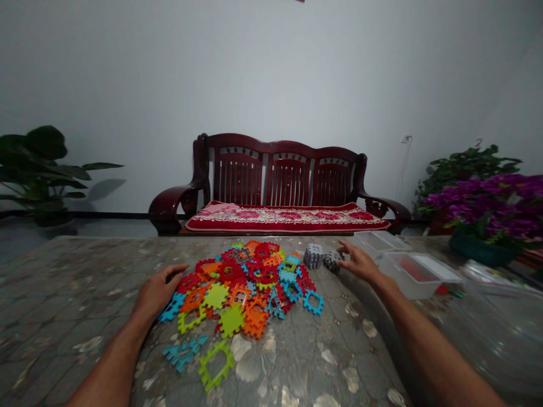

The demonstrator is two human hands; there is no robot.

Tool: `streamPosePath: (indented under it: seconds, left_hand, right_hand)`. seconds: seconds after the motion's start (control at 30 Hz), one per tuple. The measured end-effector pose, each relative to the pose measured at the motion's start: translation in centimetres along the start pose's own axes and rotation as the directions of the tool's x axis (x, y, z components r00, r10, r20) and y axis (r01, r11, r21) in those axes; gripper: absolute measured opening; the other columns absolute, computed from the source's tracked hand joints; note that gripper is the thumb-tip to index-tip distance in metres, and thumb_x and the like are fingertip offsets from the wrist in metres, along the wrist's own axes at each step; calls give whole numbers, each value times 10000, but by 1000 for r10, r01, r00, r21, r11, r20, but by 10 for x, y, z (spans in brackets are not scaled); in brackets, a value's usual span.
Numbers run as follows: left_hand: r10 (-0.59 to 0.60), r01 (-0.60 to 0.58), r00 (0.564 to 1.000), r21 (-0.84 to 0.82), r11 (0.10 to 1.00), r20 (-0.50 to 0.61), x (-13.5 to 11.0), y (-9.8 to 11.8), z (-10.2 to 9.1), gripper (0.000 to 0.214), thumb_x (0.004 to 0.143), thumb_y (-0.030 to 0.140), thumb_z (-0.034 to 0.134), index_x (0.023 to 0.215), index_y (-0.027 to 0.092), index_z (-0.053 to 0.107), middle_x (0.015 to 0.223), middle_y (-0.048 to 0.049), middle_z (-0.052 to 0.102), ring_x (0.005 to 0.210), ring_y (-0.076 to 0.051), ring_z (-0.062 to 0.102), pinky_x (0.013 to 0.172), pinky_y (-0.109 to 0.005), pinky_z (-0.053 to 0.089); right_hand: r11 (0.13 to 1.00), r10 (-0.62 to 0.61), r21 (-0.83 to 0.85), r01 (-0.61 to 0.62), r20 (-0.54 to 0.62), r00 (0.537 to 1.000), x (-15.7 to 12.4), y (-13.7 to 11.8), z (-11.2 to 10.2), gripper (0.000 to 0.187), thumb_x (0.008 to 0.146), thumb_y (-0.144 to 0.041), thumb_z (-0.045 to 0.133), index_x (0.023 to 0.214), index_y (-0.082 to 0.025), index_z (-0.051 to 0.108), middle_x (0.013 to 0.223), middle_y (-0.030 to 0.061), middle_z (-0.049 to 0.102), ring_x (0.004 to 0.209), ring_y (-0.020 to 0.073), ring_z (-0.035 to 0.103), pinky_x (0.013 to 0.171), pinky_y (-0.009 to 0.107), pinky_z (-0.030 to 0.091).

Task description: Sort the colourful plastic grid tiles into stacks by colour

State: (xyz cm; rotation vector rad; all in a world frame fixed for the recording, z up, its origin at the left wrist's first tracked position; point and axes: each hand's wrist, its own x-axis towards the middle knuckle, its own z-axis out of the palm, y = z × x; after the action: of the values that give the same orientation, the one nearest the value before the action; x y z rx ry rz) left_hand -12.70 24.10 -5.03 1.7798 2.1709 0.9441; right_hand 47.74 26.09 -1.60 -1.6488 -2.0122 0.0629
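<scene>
A heap of flat plastic puzzle pieces (246, 288) in red, orange, green and blue lies in the middle of the patterned table (85, 294). My left hand (158, 292) rests at the heap's left edge, fingers loosely curled beside a blue piece, holding nothing. Two grey assembled cubes (322, 257) stand behind the heap on the right. My right hand (360, 261) reaches toward them with fingers spread, its fingertips next to the right cube.
A clear plastic box (418, 274) with something red inside, and its lid, sit on the table at the right. Purple flowers (496, 203) stand further right, a leafy plant (40, 169) at the left. A dark wooden bench (280, 186) stands behind the table.
</scene>
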Motion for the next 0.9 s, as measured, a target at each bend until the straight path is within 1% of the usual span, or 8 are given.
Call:
streamPosePath:
  seconds: [0.17,0.23,0.33,0.47,0.57,0.7,0.8,0.9]
  left_hand:
    - [0,0,1000,-2,1000,-10,-1,3,-2,422,815,350,495,1099,216,777,1058,-62,804,928,-248,736,796,-305,553]
    - [2,-2,1000,-3,1000,-6,-2,5,-3,417,814,346,497,1092,218,779,1080,-62,801,952,-250,734,818,-306,551]
    - [-10,10,1000,9,1000,4,-3,8,-5,425,820,355,488,1098,217,779,1076,-65,800,950,-256,732,830,-316,549]
    - [-20,20,1000,-1,1000,13,-4,10,-6,432,820,353,483,1108,215,773,1062,-63,803,930,-252,734,829,-313,551]
    - [-19,19,1000,-11,1000,14,-5,9,-5,438,821,358,477,1109,209,771,1074,-64,801,935,-250,734,847,-314,551]
    - [-3,3,1000,-41,999,-11,-4,8,-4,412,803,357,492,1065,215,777,1058,-53,806,918,-242,737,852,-309,553]
    - [8,-10,1000,-50,999,-28,-3,6,-3,382,788,356,508,1024,235,782,1036,-40,811,915,-238,740,828,-296,555]
    - [13,-14,1000,-43,999,-28,-2,3,-2,387,789,367,511,1031,234,784,1031,-44,812,918,-238,740,810,-294,555]
  right_hand:
    - [1000,7,-16,-6,96,995,9,6,3,744,755,-359,697,1462,-232,500,1219,97,723,1128,320,632,1031,493,449]
    - [1000,24,2,-24,119,993,11,6,5,818,715,-325,732,1486,-245,470,1285,99,693,1191,324,604,1060,493,426]
    - [998,58,2,-59,179,982,16,6,7,976,639,-273,772,1537,-217,395,1398,124,619,1291,341,534,1097,485,394]
    - [997,63,16,-71,282,957,23,3,9,1088,578,-203,763,1573,-182,324,1443,149,577,1315,330,517,1108,448,391]
    - [996,40,57,-62,331,943,29,0,11,1104,550,-172,741,1573,-190,324,1406,149,606,1257,310,573,1079,428,422]
    - [995,27,84,-63,376,926,34,-5,14,1080,530,-169,704,1555,-197,365,1341,114,653,1171,287,635,1029,394,474]
    - [995,46,70,-78,384,922,35,-8,15,1038,508,-158,682,1517,-189,440,1347,108,655,1191,296,634,1031,381,484]
    - [994,31,83,-67,382,924,36,-9,17,996,497,-145,654,1480,-191,498,1370,110,649,1219,311,626,1048,403,483]
